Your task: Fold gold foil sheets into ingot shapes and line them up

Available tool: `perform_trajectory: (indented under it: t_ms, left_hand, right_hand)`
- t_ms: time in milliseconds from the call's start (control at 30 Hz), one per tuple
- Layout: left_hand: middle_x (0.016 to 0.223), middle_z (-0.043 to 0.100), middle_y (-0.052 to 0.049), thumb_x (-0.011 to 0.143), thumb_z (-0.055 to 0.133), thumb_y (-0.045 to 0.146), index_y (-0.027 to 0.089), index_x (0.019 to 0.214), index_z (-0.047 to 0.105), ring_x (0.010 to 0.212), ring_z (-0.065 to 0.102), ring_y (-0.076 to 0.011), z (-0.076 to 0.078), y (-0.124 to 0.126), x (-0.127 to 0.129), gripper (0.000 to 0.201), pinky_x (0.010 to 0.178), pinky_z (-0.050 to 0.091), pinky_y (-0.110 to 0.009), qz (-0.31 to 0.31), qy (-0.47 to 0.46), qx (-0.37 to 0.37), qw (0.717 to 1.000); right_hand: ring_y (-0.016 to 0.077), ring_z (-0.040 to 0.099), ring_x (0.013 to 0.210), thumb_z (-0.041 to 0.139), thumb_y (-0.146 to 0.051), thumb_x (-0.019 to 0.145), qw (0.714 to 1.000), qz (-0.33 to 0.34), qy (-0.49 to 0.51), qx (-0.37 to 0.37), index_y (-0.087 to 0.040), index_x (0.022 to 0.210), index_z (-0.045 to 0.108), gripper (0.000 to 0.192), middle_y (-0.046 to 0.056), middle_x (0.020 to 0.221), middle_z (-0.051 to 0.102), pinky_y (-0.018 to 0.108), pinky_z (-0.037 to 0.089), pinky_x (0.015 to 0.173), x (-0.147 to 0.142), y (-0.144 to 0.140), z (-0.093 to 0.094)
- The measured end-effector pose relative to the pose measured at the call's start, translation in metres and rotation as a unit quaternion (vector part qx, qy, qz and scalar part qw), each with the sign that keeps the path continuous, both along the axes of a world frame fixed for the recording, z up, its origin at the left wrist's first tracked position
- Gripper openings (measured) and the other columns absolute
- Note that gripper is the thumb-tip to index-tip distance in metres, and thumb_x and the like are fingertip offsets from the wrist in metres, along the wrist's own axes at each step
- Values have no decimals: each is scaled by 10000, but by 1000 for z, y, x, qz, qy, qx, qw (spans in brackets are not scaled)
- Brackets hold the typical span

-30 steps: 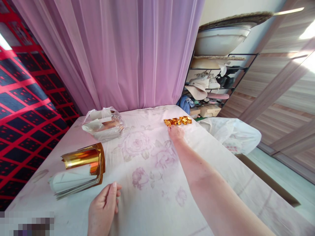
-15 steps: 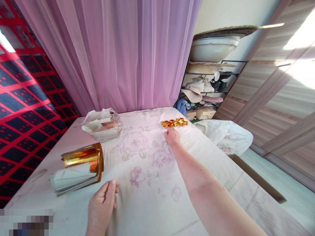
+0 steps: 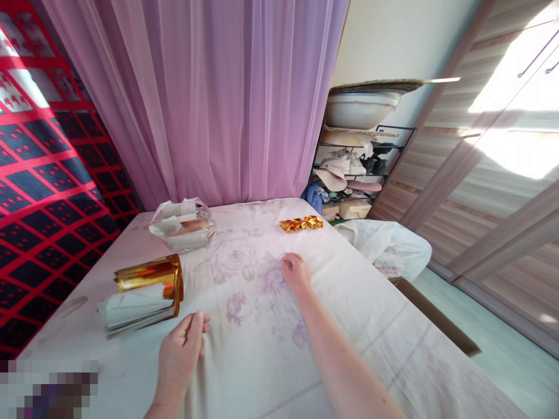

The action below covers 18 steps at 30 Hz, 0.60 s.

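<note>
Overall: bright daylight, even and cool around the left grip
Wardrobe: sunlit glare well right of the right grip, washing out the wood grain
Red-and-dark fabric: a pale light streak beyond the left grip, upper left
Lilac curtain: softly lit beyond both grips, fold shadows gentle
Gold foil pieces: sharp glints just beyond the right grip
Floral cloth: pale between the grips, shadows faint
Edges: wide-angle stretch, wardrobe leaning
Pixelated block: hides detail lower left of the left grip
</note>
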<state>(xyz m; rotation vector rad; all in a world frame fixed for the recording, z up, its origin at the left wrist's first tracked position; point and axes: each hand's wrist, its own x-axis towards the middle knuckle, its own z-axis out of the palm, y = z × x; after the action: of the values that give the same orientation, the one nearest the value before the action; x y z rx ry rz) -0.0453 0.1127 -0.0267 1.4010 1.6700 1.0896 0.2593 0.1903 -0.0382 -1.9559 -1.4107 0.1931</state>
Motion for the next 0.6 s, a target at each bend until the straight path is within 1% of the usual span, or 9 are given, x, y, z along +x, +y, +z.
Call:
perform_trajectory:
  t_ms: [100,200,300,433,533,600]
  left_hand:
    - [615,655,-6,760,465,749,190,779,682,409,525,-153,1,1,0,600,519,526,-303,-3,7,8,1000]
    - [620,655,-8,756,458,749,189,777,682,412,528,-156,1,2,-1,604,528,532,-308,-4,10,9,1000]
    - [626,657,-13,742,461,756,190,775,679,418,537,-161,0,3,-1,607,521,534,-309,-4,2,6,1000]
    - [610,654,-12,726,481,760,194,764,670,420,541,-165,0,4,-1,598,514,534,-311,1,-8,13,1000]
    - [606,654,-12,716,487,765,195,755,668,422,542,-166,1,4,-1,600,514,535,-314,3,-10,20,1000]
    - [604,657,-12,710,488,764,195,750,671,420,541,-166,3,5,0,599,520,539,-317,5,-9,22,1000]
  right_hand:
    - [199,655,1043,539,-174,832,999,17,20,22,-205,877,726,194,79,1129,699,295,490,926,-9,-14,-2]
    - [227,670,1016,538,-164,811,998,27,36,41,-238,828,720,197,68,1105,712,313,527,862,-15,-26,-2]
    - [247,676,1004,522,-184,812,997,37,47,58,-246,818,716,204,63,1062,721,323,543,828,-20,-37,-1]
    - [240,688,941,501,-202,815,994,57,54,71,-270,796,698,208,40,992,727,341,547,834,-27,-52,-3]
    - [232,684,907,513,-204,808,993,77,54,77,-279,773,682,188,33,962,724,326,553,758,-34,-63,-5]
    - [229,678,907,525,-191,801,991,87,53,83,-282,760,674,179,28,941,720,330,545,788,-37,-69,-6]
